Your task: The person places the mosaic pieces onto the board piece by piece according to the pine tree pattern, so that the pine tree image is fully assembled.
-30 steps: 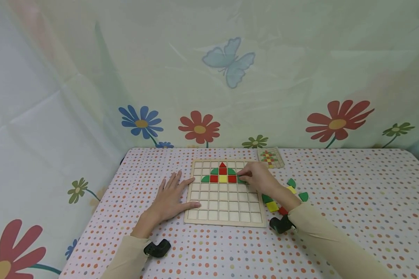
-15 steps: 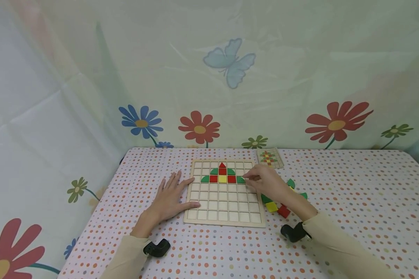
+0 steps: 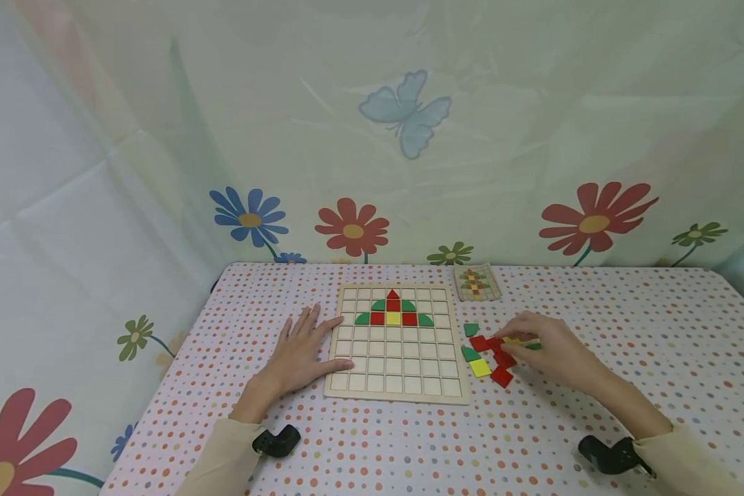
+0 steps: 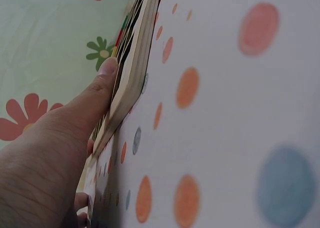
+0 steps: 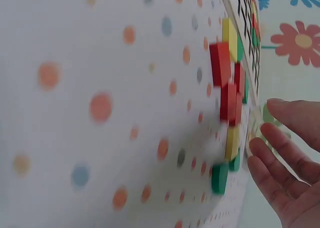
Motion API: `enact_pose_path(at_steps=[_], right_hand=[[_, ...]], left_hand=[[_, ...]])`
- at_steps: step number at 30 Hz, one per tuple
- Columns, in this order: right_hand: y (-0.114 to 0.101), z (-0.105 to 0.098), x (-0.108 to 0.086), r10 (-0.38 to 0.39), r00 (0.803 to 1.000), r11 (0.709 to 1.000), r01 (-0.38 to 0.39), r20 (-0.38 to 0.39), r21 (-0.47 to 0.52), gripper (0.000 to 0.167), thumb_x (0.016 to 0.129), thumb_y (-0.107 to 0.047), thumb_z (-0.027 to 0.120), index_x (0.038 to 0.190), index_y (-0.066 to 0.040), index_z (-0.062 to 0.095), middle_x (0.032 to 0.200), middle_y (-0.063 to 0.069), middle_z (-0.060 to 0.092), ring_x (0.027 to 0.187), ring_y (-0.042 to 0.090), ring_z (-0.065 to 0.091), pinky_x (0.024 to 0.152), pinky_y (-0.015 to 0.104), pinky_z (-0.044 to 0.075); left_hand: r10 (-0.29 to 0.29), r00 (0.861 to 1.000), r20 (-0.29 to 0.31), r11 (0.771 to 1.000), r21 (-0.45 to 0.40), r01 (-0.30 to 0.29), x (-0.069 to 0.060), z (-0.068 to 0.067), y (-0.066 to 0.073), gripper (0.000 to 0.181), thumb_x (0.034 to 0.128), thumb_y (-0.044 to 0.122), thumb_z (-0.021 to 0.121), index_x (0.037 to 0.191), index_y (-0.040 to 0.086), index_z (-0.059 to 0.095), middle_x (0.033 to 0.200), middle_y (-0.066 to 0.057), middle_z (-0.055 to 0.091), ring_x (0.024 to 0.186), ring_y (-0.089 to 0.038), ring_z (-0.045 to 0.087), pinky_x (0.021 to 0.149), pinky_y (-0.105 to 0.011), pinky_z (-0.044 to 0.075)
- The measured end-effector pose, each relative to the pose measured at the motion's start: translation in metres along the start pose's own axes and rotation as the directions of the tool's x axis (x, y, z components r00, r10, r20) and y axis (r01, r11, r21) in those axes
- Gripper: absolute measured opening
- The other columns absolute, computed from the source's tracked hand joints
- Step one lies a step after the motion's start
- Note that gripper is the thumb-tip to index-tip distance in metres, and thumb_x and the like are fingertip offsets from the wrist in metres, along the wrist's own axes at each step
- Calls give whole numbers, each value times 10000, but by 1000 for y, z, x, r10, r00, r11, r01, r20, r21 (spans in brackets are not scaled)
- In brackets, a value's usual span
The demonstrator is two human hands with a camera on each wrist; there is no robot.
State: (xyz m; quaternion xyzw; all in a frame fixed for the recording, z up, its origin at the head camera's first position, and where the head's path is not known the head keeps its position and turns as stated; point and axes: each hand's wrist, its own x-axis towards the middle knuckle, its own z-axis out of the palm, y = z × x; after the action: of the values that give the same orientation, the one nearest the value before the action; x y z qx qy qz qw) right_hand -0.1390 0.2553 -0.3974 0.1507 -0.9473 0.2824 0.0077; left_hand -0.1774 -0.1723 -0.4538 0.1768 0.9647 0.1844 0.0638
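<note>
A wooden grid board lies on the table with a pattern set in its upper rows: a red triangle, red squares, a yellow square and green quarter-round tiles. My left hand is spread at the board's left edge, its thumb resting on the rim. To the board's right, my right hand hovers over loose tiles, fingers slightly bent, holding nothing in the right wrist view. Among those tiles are a yellow square, a red square and a green quarter-round; the hand partly covers others.
A small pattern card with a similar tile figure lies behind the board, at its right. Dotted cloth covers the table. A flower-printed curtain hangs along the back and left side.
My right hand has let go of the green quarter-round tile at the right end of the pattern and moved right, over the loose tiles. My left hand has stayed in place.
</note>
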Motion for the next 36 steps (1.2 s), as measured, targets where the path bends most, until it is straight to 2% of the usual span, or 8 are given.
enact_pose_path(at_steps=[4,12,16,25,29,32,36], right_hand=[[16,-8,-8,32,999,999,-32,-16,-29,239,838,-14,856,1064,-12,780,1058,126,696,988,376,675,831,552,604],[39,-12,-15,91,996,995,-91,23,-29,324,780,39,879,1081,34,760,1056,154,685,995,396,683,835,513,611],[45,-11,-16,125,992,991,-125,8,-54,326,771,30,888,1071,40,762,1093,220,689,998,430,684,846,538,606],[48,-19,-9,132,990,991,-131,59,-21,297,777,25,884,1046,56,763,1026,188,718,973,419,710,828,532,610],[51,-22,-4,174,981,985,-172,88,-34,301,773,2,895,1038,66,768,1002,187,718,878,321,701,745,423,615],[54,-22,-3,199,976,980,-196,93,-40,298,767,-26,909,1024,52,779,959,145,726,811,230,663,663,306,558],[56,-24,-1,188,977,982,-185,98,-41,283,761,-53,921,996,32,788,916,104,746,779,199,662,632,264,528]], left_hand=[[3,1000,-6,1000,0,-3,-1,0,1,901,886,722,671,1621,270,414,1737,-188,133,1607,-395,61,1265,-640,31],[2,1000,-9,1000,-5,-2,-1,0,1,901,884,718,675,1620,266,417,1737,-189,137,1608,-394,61,1265,-638,26],[3,1000,-4,1000,-9,-4,-1,1,1,900,887,720,670,1621,267,414,1738,-187,132,1608,-393,55,1266,-636,22],[4,1000,-9,1000,-22,-4,-1,0,2,900,881,720,678,1618,272,421,1737,-184,137,1608,-390,63,1266,-639,37],[6,1000,-3,1000,-22,-6,-1,1,1,901,884,722,673,1620,269,417,1738,-185,131,1608,-390,56,1266,-638,33],[9,1000,-7,1000,-17,-9,-1,1,0,898,885,720,675,1620,273,415,1738,-184,129,1608,-389,54,1266,-636,30],[8,1000,-9,1000,-12,-8,0,2,-1,899,886,718,675,1623,277,410,1739,-182,125,1609,-387,52,1267,-632,25]])
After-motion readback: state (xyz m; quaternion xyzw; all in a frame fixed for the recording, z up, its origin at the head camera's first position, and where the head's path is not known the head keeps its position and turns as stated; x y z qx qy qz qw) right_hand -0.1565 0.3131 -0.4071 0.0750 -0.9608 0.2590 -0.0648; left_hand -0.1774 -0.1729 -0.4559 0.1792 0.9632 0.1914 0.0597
